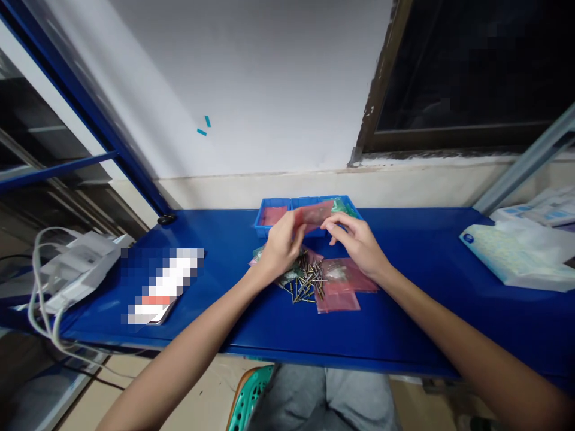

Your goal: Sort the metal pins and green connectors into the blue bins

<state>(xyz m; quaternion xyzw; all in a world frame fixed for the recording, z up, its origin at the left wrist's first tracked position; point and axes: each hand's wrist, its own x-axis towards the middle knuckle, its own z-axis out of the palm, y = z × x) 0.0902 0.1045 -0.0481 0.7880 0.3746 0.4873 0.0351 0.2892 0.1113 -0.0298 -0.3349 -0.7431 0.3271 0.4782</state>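
My left hand [282,244] is closed on one end of a pink plastic bag [313,213], raised above the desk. The fingers of my right hand [354,238] are curled and pinched at the bag's other end. Below my hands lies a loose pile of thin metal pins [306,280], like small screws or rivets with brassy and dark parts. Pink bags [339,301] lie flat to the right of the pile, one with small pale pieces showing through. A clear greenish bag [287,276] is partly hidden under my left hand.
Behind my hands stands a blue divided tray [261,226] with pink and green packets inside. A tissue pack [507,254] lies at the right. At the left are a blurred-out phone-like object [168,281] and a white power strip [85,269] with cables on the blue desk [417,257].
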